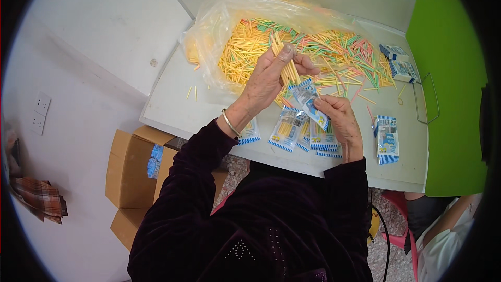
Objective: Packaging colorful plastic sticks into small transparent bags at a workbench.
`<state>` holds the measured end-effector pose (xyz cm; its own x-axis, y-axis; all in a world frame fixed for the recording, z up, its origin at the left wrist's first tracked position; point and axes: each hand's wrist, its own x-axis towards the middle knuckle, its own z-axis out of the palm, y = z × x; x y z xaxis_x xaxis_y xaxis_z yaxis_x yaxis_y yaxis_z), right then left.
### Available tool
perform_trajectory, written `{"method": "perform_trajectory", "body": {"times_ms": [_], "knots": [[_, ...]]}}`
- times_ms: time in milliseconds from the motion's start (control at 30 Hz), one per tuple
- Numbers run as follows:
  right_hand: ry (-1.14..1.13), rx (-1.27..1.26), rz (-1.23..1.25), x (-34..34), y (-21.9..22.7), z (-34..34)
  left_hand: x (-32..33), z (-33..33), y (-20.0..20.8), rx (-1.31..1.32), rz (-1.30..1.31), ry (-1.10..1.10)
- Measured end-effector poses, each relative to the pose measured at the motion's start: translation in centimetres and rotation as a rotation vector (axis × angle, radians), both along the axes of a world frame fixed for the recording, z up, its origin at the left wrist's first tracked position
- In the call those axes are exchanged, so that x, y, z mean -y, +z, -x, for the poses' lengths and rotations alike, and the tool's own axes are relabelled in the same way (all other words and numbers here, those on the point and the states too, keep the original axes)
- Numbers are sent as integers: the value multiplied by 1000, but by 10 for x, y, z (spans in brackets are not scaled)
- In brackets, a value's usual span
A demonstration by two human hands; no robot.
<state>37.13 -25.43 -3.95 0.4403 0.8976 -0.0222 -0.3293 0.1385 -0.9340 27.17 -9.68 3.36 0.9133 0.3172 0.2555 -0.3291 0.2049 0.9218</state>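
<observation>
A bundle of thin pale-yellow sticks (290,69) is gripped in my left hand (261,84), with the thumb pressed across it. My right hand (342,119) pinches a small clear-and-blue packet (308,98) between thumb and fingers. The packet's upper end meets the lower ends of the sticks; whether they are inside it I cannot tell. Under my hands lie several packets (285,128) with yellow sticks showing through. Behind them a heap of yellow, green and pink sticks (242,47) spreads out of a large clear plastic bag (209,28).
Another blue packet (387,140) lies on the table (172,96) at the right. Small blue-and-white packs (401,70) sit at the back right, near a bent wire (433,99) and a green panel (449,73). An opened cardboard box (125,169) stands low left. Someone sits at the lower right.
</observation>
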Motion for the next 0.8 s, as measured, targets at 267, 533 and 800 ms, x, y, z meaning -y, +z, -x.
{"method": "perform_trajectory", "body": {"times_ms": [267,533,800], "knots": [[39,164,23,1,-4,1,1,-1,0,-125,-229,-44],[25,168,30,3,2,3,8,-4,-5,-72,-268,46],[16,21,-33,2,-3,5,17,7,-15,234,-310,164]]}}
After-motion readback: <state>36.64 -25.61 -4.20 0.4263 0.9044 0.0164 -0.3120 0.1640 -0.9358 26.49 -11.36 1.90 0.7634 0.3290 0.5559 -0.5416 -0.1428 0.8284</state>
